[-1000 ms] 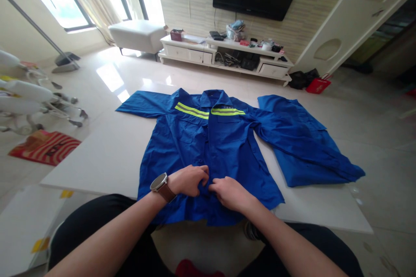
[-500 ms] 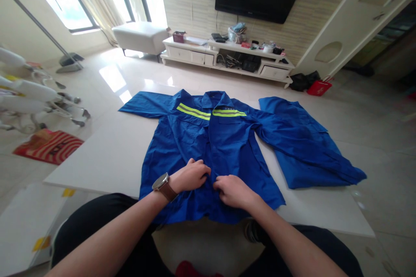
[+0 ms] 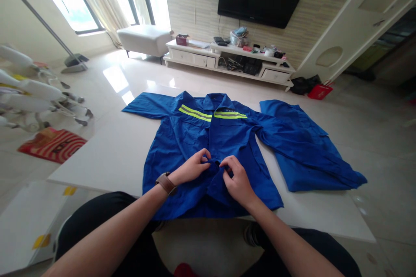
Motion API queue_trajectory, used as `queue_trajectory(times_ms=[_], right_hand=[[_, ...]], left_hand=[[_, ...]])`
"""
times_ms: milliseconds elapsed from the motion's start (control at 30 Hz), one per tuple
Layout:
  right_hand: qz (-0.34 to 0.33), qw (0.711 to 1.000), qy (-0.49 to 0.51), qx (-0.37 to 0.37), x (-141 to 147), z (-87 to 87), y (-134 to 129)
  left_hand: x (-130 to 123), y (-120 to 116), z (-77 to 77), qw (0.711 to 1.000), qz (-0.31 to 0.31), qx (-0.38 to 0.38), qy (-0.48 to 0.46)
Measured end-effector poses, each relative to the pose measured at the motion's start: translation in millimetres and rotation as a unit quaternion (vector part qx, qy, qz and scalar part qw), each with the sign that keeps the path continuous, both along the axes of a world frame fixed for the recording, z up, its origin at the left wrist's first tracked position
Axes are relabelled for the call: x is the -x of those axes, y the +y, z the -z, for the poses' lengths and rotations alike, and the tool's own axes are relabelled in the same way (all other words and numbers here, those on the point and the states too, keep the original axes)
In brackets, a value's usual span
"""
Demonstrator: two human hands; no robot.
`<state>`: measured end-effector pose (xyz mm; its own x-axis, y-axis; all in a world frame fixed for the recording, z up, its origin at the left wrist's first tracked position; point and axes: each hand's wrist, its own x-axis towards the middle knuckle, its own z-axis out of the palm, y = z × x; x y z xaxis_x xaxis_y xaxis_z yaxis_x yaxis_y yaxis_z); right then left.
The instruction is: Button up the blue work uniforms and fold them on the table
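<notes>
A blue work jacket [image 3: 182, 169] with yellow-and-grey reflective strips lies face up on the white table [image 3: 107, 151], collar away from me. My left hand [image 3: 195, 165], with a brown-strapped watch on its wrist, pinches the front edge of the jacket near its middle. Close beside it, my right hand [image 3: 236, 177] pinches the opposite front edge. Between my fingers the cloth is lifted slightly, leaving a small dark gap. Any button there is too small to make out. Under the jacket's right-hand sleeve lies another folded blue garment [image 3: 292, 114].
Beyond the table stand a white TV cabinet [image 3: 191, 57] with items on it and a pale bench [image 3: 144, 39]. On the floor at left are a red striped bag [image 3: 52, 145] and a white-padded metal frame [image 3: 42, 91]. A red bag [image 3: 320, 91] sits at far right.
Both hands have moved a little up the jacket's front. The front edges between them are now raised, and my left wrist has turned so the watch face is out of sight.
</notes>
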<state>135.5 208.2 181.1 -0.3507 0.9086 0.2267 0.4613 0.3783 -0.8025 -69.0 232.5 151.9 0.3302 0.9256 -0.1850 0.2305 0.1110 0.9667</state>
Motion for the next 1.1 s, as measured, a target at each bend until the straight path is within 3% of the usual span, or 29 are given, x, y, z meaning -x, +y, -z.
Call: queue_trajectory(times_ms=[100, 300, 500, 700, 1100], right_hand=[[0.03, 0.998, 0.056, 0.028, -0.7, 0.9, 2.3], [0.1, 0.972, 0.159, 0.143, -2.0, 10.2, 6.7], [0.113, 0.96, 0.171, 0.192, -2.4, 23.8, 10.4], [0.095, 0.947, 0.188, 0.243, -0.5, 25.0, 8.6], [0.038, 0.954, 0.152, 0.257, 6.7, 22.1, -1.1]], left_hand=[[0.0, 2.3, -0.1, 0.998, -0.008, 0.016, -0.053], [1.2, 2.4, -4.8, 0.998, -0.029, 0.013, -0.049], [3.1, -3.6, -12.0, 0.997, 0.06, 0.023, 0.047], [2.8, -7.6, -17.3, 0.979, 0.149, -0.022, 0.14], [-6.5, -2.4, 10.9, 0.998, 0.001, 0.069, 0.014]])
